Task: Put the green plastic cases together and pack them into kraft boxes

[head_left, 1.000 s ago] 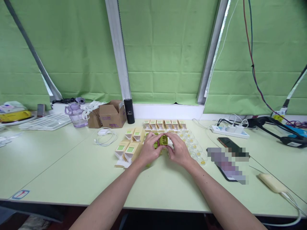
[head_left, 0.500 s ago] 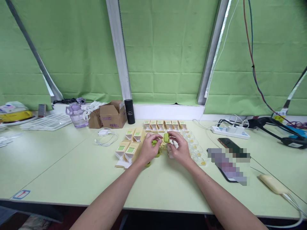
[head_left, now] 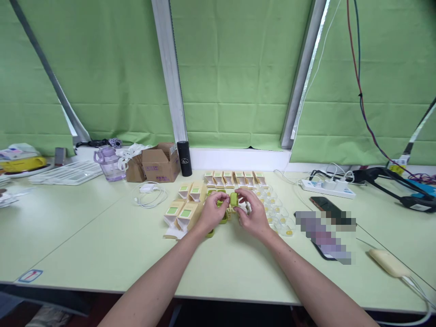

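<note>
Both my hands meet over the middle of the pale green table [head_left: 102, 245]. My right hand [head_left: 252, 214] pinches a small green block [head_left: 234, 199] between thumb and fingers. My left hand [head_left: 211, 212] is curled, its fingertips pinched beside that block; what it holds is too small to make out. More green pieces [head_left: 223, 218] lie under my hands. Small cream boxes with green labels [head_left: 180, 213] stand to the left, and a row of them [head_left: 234, 178] lines up behind. Clear little trays with yellow bits [head_left: 279, 213] run along the right.
A black cylinder [head_left: 184, 158], cardboard boxes [head_left: 159, 162], a purple bottle [head_left: 108, 163] and a white cable [head_left: 149, 194] sit at the back left. A phone [head_left: 325, 206], power strip [head_left: 329, 186], black headset [head_left: 391, 179] and a cream device [head_left: 388, 262] lie at the right.
My hands have drawn slightly apart and lifted; the green block, held between both hands a second ago, is now pinched in my right hand alone.
</note>
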